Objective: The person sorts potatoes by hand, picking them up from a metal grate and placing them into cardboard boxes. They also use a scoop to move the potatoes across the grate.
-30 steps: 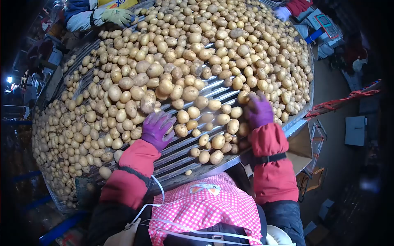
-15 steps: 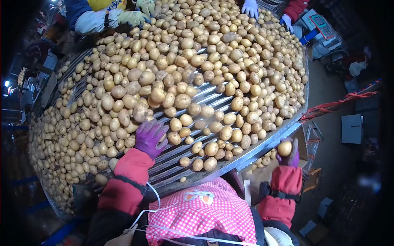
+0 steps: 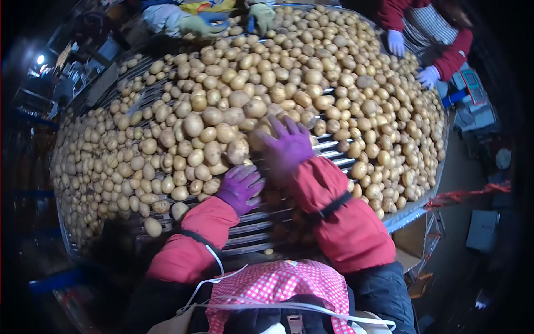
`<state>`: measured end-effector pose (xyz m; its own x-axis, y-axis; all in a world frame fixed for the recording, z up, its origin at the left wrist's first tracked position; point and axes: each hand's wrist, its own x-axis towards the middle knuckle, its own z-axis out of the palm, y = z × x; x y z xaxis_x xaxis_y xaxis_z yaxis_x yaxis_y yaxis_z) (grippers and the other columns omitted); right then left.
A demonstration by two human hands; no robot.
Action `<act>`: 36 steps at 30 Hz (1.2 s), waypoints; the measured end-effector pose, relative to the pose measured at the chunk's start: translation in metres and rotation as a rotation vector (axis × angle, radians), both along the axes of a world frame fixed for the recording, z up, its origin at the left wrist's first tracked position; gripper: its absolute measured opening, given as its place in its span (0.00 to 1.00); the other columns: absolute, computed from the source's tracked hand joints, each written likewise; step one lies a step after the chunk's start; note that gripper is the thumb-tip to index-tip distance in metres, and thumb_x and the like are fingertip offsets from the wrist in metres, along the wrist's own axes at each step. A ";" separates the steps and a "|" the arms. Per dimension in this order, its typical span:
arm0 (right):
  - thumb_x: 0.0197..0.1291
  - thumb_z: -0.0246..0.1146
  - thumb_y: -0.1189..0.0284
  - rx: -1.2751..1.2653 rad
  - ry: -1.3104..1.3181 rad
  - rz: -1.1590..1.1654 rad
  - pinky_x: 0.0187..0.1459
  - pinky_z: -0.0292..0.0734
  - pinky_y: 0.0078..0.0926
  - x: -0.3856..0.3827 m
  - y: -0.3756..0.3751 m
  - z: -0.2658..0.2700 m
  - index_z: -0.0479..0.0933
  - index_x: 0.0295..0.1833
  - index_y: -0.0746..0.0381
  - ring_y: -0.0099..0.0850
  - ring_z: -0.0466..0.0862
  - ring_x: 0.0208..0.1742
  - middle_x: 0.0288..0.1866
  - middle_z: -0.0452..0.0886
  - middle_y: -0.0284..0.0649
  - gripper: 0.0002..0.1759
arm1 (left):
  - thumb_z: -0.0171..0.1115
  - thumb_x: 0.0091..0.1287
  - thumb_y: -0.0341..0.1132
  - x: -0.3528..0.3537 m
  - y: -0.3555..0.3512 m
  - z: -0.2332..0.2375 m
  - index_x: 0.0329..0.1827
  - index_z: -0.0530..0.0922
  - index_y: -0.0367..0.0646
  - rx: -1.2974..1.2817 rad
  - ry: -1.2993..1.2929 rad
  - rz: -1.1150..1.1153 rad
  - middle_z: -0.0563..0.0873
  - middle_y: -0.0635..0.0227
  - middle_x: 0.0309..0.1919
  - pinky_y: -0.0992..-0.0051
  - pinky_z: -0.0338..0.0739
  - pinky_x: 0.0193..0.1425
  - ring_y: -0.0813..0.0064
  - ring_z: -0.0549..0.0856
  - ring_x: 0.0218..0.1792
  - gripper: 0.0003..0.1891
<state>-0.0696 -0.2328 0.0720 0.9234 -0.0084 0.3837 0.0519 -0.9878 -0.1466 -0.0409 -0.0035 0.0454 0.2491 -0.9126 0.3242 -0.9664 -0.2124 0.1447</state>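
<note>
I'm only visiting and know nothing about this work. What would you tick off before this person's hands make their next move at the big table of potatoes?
1. Gloves on both hands: ok, both are in purple gloves.
2. The right hand set on the potatoes: ok, fingers spread flat over the pile's near edge.
3. Anything under that palm: cannot tell, the glove hides it.
4. The left hand empty: cannot tell, its fingers are curled, low on the roller table beside the pile.
5. Co-workers' hands apart: ok, the green gloves and the white gloves are at the far side.
</note>
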 end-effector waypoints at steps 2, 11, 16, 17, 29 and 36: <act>0.51 0.67 0.50 -0.002 0.091 0.032 0.58 0.72 0.51 0.030 0.001 -0.004 0.75 0.63 0.37 0.45 0.75 0.65 0.65 0.76 0.40 0.30 | 0.69 0.53 0.43 0.003 -0.001 -0.004 0.52 0.84 0.53 0.020 0.021 0.008 0.84 0.68 0.51 0.55 0.73 0.61 0.62 0.81 0.58 0.21; 0.53 0.70 0.54 -0.065 0.118 -0.320 0.69 0.67 0.45 -0.035 -0.132 -0.009 0.77 0.62 0.43 0.49 0.72 0.69 0.68 0.75 0.38 0.28 | 0.68 0.55 0.42 -0.001 -0.005 0.006 0.53 0.84 0.54 -0.091 0.061 0.020 0.85 0.70 0.51 0.55 0.74 0.61 0.63 0.82 0.56 0.20; 0.58 0.69 0.57 -0.181 0.144 -0.776 0.69 0.69 0.44 -0.078 -0.186 0.012 0.72 0.69 0.43 0.47 0.72 0.71 0.72 0.72 0.42 0.32 | 0.69 0.55 0.42 -0.002 -0.007 0.010 0.54 0.84 0.54 -0.073 0.048 0.018 0.85 0.69 0.52 0.54 0.73 0.62 0.62 0.82 0.56 0.21; 0.56 0.70 0.59 0.012 0.174 -0.846 0.65 0.74 0.42 -0.079 -0.175 0.021 0.74 0.68 0.45 0.46 0.79 0.63 0.66 0.78 0.42 0.32 | 0.70 0.55 0.41 -0.002 -0.007 0.009 0.55 0.84 0.54 -0.072 0.062 0.018 0.85 0.69 0.52 0.53 0.73 0.62 0.62 0.82 0.57 0.22; 0.50 0.70 0.70 0.759 0.417 -0.378 0.53 0.81 0.38 -0.112 -0.131 -0.012 0.76 0.61 0.60 0.43 0.83 0.52 0.53 0.82 0.44 0.30 | 0.71 0.55 0.42 -0.007 -0.007 0.006 0.56 0.83 0.54 -0.066 0.094 0.026 0.85 0.67 0.52 0.52 0.71 0.66 0.59 0.81 0.58 0.23; 0.65 0.65 0.59 2.338 -0.511 -0.245 0.54 0.82 0.45 -0.205 -0.075 0.003 0.71 0.70 0.57 0.45 0.80 0.61 0.64 0.76 0.48 0.30 | 0.72 0.52 0.40 -0.007 -0.010 0.012 0.56 0.81 0.52 -0.049 0.117 -0.007 0.85 0.68 0.53 0.49 0.69 0.66 0.56 0.80 0.59 0.25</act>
<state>-0.2750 -0.3074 0.0749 0.7157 -0.6252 -0.3112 0.3804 0.7228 -0.5770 -0.0483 -0.0135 0.0577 0.2810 -0.8985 0.3372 -0.9439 -0.1952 0.2665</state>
